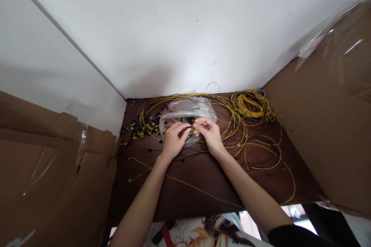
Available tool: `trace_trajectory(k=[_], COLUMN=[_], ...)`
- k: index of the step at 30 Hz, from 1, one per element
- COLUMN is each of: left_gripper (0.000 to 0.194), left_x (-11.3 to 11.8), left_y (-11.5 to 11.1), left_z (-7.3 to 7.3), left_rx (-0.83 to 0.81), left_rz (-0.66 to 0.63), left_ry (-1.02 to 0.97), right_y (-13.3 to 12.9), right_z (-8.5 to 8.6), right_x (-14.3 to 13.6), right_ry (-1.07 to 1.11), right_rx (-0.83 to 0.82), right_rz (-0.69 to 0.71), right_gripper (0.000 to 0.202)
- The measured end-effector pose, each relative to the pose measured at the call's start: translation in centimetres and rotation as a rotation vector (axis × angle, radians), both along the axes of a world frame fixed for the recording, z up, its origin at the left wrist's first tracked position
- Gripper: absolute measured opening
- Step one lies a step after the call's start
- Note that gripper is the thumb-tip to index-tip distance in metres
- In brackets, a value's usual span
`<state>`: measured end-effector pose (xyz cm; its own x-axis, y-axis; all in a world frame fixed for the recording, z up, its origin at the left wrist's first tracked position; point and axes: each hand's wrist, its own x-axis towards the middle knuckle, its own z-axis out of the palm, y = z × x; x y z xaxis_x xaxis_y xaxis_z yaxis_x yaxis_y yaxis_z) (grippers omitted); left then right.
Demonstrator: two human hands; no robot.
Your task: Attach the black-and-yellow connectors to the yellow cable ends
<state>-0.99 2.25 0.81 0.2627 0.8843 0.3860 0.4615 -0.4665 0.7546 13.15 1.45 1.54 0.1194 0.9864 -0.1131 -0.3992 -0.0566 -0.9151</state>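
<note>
My left hand [174, 139] and my right hand [210, 135] meet over a clear plastic bag [188, 112], thumbs and forefingers pinched close together. Between the fingertips is something tiny and dark with a yellowish bit, too small to name. Inside and beneath the bag, small black and yellow connectors [185, 119] show through. More connectors [142, 128] lie heaped to the left of the bag. Yellow and black wires [179, 95] arc behind the bag and run down its right side.
A coil of yellow wire [251, 106] lies at the back right, with looser loops [269, 168] in front of it. Single yellow wires [199, 190] cross the brown tabletop [185, 204]. Cardboard walls [58, 162] flank both sides, and a white wall [185, 38] rises behind.
</note>
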Motion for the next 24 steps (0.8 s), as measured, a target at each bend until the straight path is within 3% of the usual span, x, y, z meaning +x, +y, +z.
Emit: trace_trajectory(k=[7,16,24], left_gripper=[0.018,0.017,0.017], left_x=[-0.10,0.03,-0.06], left_y=[-0.01,-0.05,-0.04], left_z=[-0.06,0.07,-0.02], left_rx=[0.005,-0.015,0.004], left_rz=[-0.001,-0.001,-0.002], left_ry=[0.008,0.014,0.014], right_y=[-0.09,-0.04,-0.09], right_z=[0.15,0.06,0.04], right_x=[-0.16,0.14,-0.14], right_ry=[-0.064,0.024,-0.041], right_rx=[0.006,-0.007,-0.004], right_rz=[0.031,-0.047,0.020], right_gripper=[0.026,0.019,0.024])
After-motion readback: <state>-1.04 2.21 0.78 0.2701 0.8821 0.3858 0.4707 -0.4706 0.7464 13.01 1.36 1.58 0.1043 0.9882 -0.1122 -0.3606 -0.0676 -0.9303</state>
